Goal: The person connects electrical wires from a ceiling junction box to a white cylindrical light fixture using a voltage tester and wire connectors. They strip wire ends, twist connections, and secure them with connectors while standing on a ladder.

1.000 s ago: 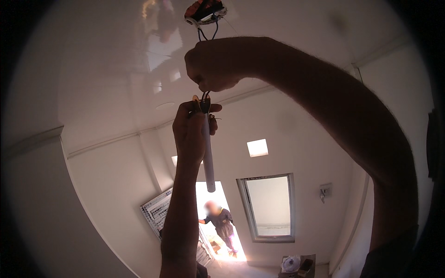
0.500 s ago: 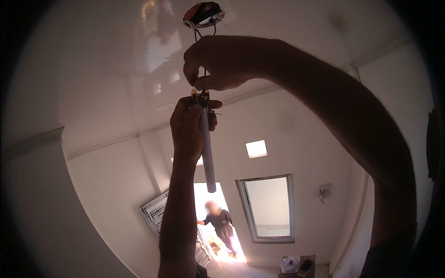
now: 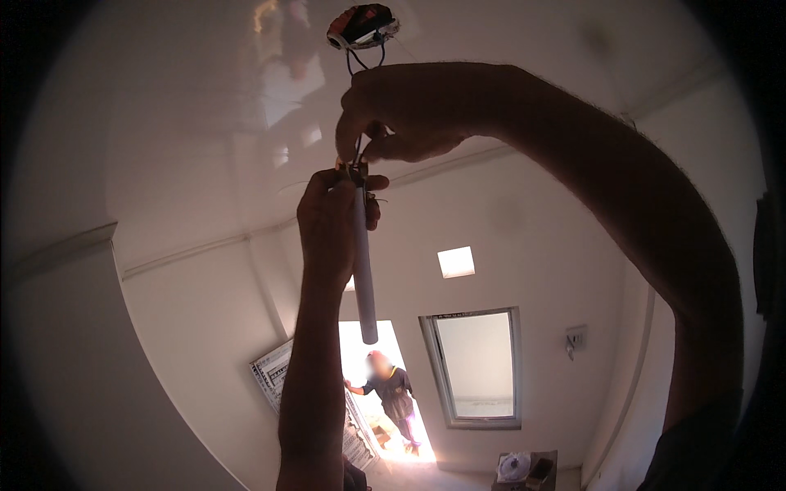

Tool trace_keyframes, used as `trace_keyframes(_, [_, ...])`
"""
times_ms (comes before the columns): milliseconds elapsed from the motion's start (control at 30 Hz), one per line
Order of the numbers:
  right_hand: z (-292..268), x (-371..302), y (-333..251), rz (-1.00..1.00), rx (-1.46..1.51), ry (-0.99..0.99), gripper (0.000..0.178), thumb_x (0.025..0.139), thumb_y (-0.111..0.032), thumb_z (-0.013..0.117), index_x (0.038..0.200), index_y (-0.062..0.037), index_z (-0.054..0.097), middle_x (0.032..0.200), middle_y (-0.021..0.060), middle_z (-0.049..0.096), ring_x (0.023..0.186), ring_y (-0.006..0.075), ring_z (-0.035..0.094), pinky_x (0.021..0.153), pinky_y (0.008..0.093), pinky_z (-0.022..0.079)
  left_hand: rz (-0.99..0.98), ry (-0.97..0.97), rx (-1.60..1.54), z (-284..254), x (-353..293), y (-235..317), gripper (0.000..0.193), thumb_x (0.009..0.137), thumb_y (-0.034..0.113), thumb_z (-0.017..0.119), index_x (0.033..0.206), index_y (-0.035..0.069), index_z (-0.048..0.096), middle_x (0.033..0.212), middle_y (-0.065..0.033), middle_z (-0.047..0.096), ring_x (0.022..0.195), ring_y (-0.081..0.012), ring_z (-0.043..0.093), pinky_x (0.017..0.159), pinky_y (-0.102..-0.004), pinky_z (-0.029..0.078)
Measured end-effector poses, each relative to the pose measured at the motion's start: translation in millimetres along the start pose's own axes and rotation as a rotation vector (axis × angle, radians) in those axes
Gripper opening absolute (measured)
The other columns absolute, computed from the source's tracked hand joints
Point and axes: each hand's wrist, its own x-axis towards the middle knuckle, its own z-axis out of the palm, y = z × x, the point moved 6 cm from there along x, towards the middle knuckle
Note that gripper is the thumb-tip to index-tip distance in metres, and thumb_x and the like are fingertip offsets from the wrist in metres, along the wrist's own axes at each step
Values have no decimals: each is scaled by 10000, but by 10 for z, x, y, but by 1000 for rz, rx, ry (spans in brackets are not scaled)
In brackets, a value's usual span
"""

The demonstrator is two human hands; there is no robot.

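Observation:
Raised toward the ceiling, my left hand (image 3: 326,225) is closed around the upper part of a white pipe (image 3: 366,282) that hangs nearly upright. A small fitting (image 3: 354,173) sits at the pipe's top, mostly covered by my fingers. Just above it my right hand (image 3: 401,106) pinches a dark wire (image 3: 358,147) with thumb and fingertips. Dark wires (image 3: 350,61) come down from a ragged round hole (image 3: 360,29) in the ceiling and pass behind my right hand. A thin loose end (image 3: 377,199) sticks out beside my left fingers.
Beyond my left forearm, a person (image 3: 390,393) stands in a bright doorway (image 3: 350,331), by a patterned door panel (image 3: 270,376). A framed window (image 3: 475,368), a small square opening (image 3: 456,262) and a wall socket (image 3: 575,338) are on the far wall. Low down lies a white bag (image 3: 514,466).
My right fingertips have moved slightly right and closed in on the wire at the pipe's top. The fitting has turned and is more covered. The left hand keeps its hold.

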Motion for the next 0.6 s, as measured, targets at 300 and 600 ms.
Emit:
trace_keyframes(300, [154,-13,39,88,-89,-117,179,927,-83,623,994,-152,775,958,43,640,1009,204,616,872,348,535,-13,-2,162,52,-23,-4,246,980,177,470,1092,-26,553,983,-241,704,603,-156,557,575,-284,445])
trace_keyframes(600, [205,143,38,-68,-118,106,89,898,-92,660,887,-78,747,874,39,631,984,219,610,839,368,533,-53,-149,-67,-77,94,25,249,1004,164,428,1113,-32,536,982,-218,714,593,-139,557,562,-286,461])
